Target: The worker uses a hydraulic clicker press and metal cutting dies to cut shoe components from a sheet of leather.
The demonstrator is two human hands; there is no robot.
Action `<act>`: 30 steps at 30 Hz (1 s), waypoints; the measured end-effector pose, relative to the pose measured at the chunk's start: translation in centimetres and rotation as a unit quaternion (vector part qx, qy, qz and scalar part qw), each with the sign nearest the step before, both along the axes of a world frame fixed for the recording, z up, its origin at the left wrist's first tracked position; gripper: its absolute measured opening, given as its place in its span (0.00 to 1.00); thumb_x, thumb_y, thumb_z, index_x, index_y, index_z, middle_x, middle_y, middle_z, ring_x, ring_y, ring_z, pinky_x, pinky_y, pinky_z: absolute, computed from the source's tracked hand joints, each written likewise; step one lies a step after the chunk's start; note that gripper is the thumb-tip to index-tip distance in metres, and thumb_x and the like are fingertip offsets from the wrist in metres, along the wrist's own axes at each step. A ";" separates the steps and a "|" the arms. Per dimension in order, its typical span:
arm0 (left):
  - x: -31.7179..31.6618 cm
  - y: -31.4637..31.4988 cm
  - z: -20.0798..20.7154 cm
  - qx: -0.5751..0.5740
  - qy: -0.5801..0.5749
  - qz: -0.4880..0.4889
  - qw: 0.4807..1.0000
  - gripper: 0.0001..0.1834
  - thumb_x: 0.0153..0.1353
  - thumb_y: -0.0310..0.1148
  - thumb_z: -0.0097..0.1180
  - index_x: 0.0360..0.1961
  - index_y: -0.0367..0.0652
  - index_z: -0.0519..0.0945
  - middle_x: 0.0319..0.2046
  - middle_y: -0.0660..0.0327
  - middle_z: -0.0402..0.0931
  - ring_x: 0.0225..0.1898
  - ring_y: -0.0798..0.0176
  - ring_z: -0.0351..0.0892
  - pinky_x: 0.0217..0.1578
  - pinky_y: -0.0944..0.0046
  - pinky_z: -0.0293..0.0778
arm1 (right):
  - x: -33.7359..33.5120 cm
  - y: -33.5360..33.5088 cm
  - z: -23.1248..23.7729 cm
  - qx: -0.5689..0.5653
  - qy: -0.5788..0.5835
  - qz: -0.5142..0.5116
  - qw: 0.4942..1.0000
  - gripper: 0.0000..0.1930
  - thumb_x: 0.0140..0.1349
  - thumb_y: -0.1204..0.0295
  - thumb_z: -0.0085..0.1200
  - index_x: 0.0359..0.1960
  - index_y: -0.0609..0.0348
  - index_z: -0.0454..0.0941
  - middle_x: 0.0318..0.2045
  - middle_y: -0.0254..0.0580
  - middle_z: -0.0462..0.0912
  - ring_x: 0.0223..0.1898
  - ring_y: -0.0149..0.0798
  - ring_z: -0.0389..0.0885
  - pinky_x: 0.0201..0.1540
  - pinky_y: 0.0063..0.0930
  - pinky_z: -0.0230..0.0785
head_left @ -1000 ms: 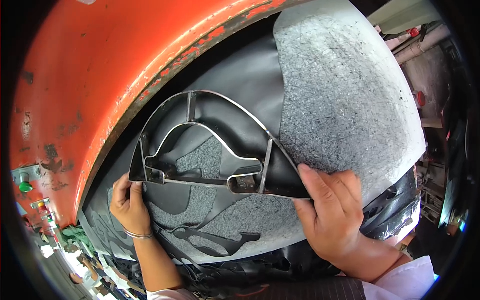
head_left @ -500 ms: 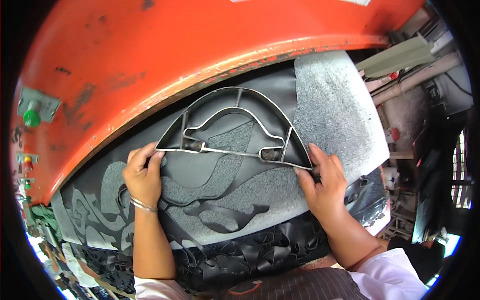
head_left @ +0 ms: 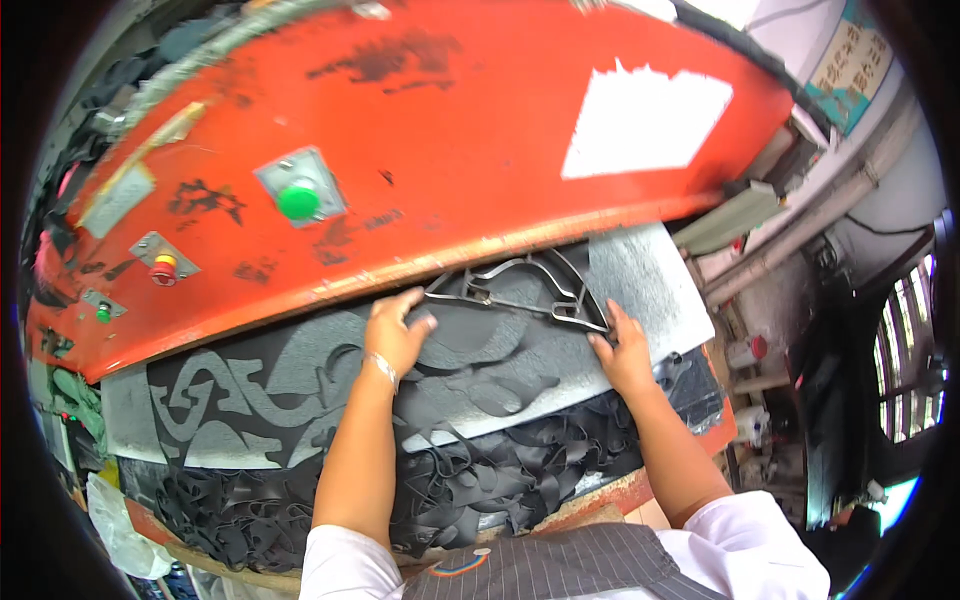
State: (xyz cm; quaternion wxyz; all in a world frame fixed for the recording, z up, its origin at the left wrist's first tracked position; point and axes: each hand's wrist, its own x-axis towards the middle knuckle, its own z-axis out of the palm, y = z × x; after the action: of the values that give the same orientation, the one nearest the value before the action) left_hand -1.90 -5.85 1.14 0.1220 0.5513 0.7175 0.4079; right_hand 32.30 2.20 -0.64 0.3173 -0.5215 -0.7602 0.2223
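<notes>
Slipping partly from view, the arched steel cutting die (head_left: 522,305) now has some of its outer curve hidden behind the lower edge of the red press head (head_left: 450,170); half a second ago the whole arch showed in front of that edge. The head camera's angle has shifted too, with more of the press face and its green button (head_left: 298,203) in the picture, so how much of this is the die's own travel is hard to judge. Its straight side faces the person, over a stretch of the black sheet (head_left: 450,320) that looks uncut, to the right of the curved openings.

The left hand (head_left: 395,335) has loosened: its thumb, earlier closed against the left corner, now stands apart from the fingers, whose tips are at or just beside that corner; contact cannot be told. The right hand (head_left: 625,355) keeps the right corner between thumb and forefinger. That suggests the die is close to its resting place, steadied mainly from the right. Beyond it, the pale cutting pad (head_left: 650,280) shows bare, and a heap of black offcuts (head_left: 480,490) lies along the near side.
</notes>
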 end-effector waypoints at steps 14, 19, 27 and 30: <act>-22.4 -21.4 7.6 0.300 -0.074 0.430 0.848 0.39 0.63 0.35 0.55 0.70 0.37 0.51 0.69 0.47 0.51 0.69 0.54 0.53 0.67 0.59 0.50 | -18.1 -11.3 13.3 0.097 0.152 0.212 0.961 0.31 0.56 0.57 0.62 0.57 0.59 0.68 0.39 0.48 0.82 0.41 0.49 0.81 0.44 0.39 0.73; -29.2 -27.4 9.4 0.236 0.104 0.434 0.864 0.37 0.64 0.33 0.52 0.70 0.37 0.50 0.71 0.50 0.46 0.72 0.51 0.46 0.69 0.60 0.44 | -23.2 -12.8 15.9 0.228 0.214 0.178 0.933 0.24 0.58 0.62 0.61 0.51 0.59 0.65 0.28 0.43 0.79 0.27 0.46 0.80 0.29 0.34 0.73; -13.7 -31.7 5.4 0.117 0.004 0.173 0.978 0.19 0.63 0.33 0.53 0.53 0.33 0.75 0.49 0.51 0.78 0.50 0.59 0.77 0.53 0.61 0.69 | -14.1 -20.0 9.0 0.114 0.099 0.283 0.947 0.21 0.59 0.59 0.58 0.46 0.59 0.68 0.27 0.47 0.80 0.29 0.53 0.80 0.31 0.44 0.71; 0.2 -33.4 3.6 0.034 -0.031 0.091 0.995 0.08 0.55 0.32 0.59 0.27 0.38 0.82 0.27 0.57 0.82 0.30 0.63 0.79 0.34 0.63 0.74 | -8.7 -24.9 6.3 -0.015 -0.073 0.430 0.900 0.25 0.56 0.52 0.58 0.45 0.60 0.71 0.39 0.55 0.78 0.42 0.57 0.78 0.41 0.45 0.71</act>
State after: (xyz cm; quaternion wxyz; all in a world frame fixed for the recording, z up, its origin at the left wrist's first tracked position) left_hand -1.70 -39.21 4.76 0.0881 0.4748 0.7462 0.4582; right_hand 23.61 -22.73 5.62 0.1266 -0.1637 -0.9280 0.3098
